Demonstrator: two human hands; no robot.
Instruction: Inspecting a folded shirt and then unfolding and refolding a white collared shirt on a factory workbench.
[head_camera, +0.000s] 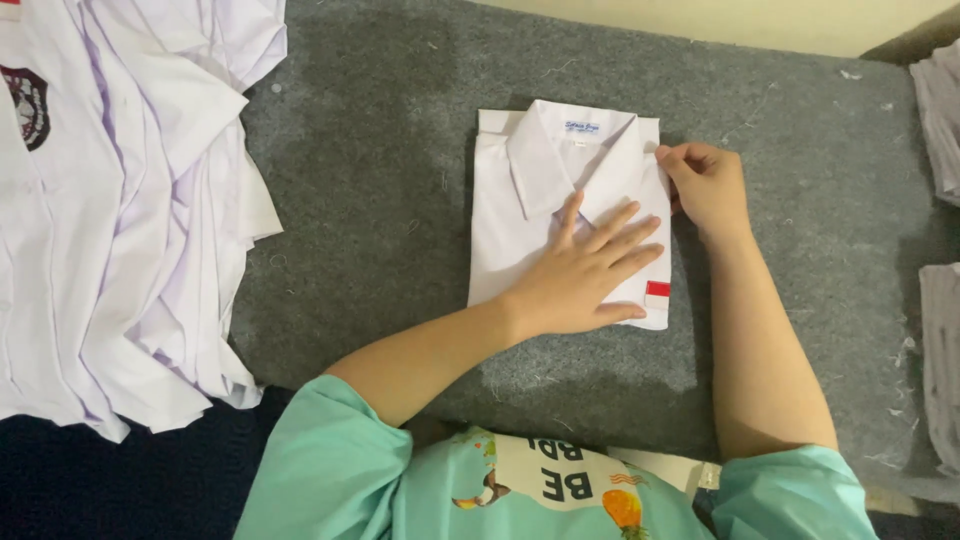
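- Grey felt table (380, 200); folded white shirt (520, 235) lies at its centre.
- Left hand (585, 275) spread flat, pressing the shirt.
- Right hand (708, 185) pinches the shirt's far right edge.
- Small red tag (657, 289) near right; pale label (581, 127) inside collar.
- White shirts pile (120, 210) at left.

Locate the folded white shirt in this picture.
In the head view, the folded white shirt lies mid-frame on the grey felt table, under the left hand, right of the shirt pile.

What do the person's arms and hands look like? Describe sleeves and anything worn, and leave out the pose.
Both hands are bare: the left hand and right hand show no gloves, rings, watch or bracelet. The forearms are bare too. Short, loose mint-green sleeves end above the elbows, part of a T-shirt with a colourful printed front.
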